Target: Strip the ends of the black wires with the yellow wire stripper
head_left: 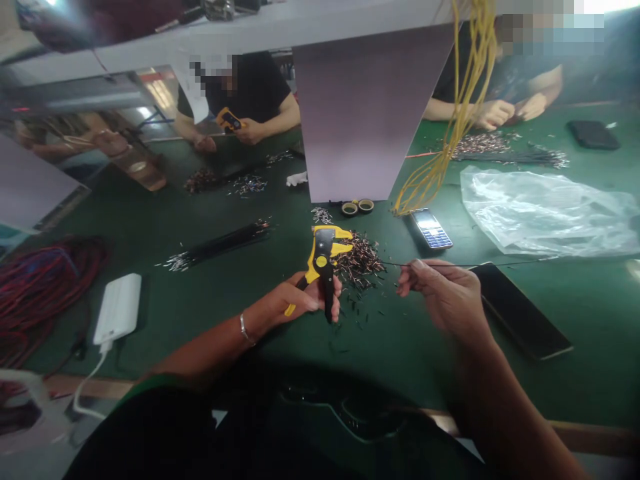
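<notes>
My left hand (306, 298) is wrapped round the handles of a yellow and black wire stripper (321, 257), whose jaws point right. Pinched in the fingers of my right hand (445, 293) is a thin black wire (393, 264). One end of the wire reaches left toward the stripper, apart from its jaws; the rest trails off to the right. Behind and beside the jaws lies a heap of short copper and black wire scraps (363, 261). Farther left rests a bundle of black wires (225, 241) with bare ends.
A keypad phone (431, 229), a dark smartphone (523, 310) and a clear plastic bag (545, 213) lie at right. Yellow wires (440, 167) hang beside a pale panel (370, 113). A white power bank (118, 307) and red cable coils (45, 293) are at left. Co-workers sit opposite.
</notes>
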`<state>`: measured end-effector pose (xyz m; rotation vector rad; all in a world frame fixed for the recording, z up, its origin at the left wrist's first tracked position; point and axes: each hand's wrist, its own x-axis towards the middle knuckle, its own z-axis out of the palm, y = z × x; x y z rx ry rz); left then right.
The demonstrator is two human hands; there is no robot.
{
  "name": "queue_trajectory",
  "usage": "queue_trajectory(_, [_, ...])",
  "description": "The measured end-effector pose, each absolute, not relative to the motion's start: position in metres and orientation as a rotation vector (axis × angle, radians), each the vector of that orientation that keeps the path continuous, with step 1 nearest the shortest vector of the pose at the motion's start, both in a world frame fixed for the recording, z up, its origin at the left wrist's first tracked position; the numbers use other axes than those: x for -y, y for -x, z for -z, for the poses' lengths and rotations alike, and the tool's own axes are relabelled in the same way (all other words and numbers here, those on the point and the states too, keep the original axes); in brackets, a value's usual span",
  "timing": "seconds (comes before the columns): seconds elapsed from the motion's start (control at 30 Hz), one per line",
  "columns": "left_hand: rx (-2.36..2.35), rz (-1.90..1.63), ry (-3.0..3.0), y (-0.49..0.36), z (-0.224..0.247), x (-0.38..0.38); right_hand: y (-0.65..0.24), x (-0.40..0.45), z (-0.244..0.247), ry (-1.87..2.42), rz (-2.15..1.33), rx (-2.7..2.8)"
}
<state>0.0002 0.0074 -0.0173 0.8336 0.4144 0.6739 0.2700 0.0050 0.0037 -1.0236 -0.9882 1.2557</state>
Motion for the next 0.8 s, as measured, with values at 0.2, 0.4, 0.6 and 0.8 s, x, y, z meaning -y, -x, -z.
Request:
queue_trajectory(0.2, [-0.41, -0.677, -0.87, -0.0008, 0.0169, -0.0073, -0.2654, -0.0024, -0.0029, 1.046, -1.269, 0.988])
queue_trajectory(0.4, [-0.401, -0.662, -0.838, 0.0007, 0.0145, -0.0065, -0.2672, -0.0041, -0.0027, 1.012, -1.336, 0.963])
queue_trajectory(0.6, [-0.422, -0.623, -0.839, 0.0014, 0.0136, -0.0046, -0.2642, 0.0, -0.0043, 1.007, -1.245, 0.998])
queue_trajectory(0.8, [-0.428, -0.647, -0.854, 0.0008, 0.0144, -0.0036, -0.2594, 0.0034, -0.0049, 1.065, -1.018, 1.002])
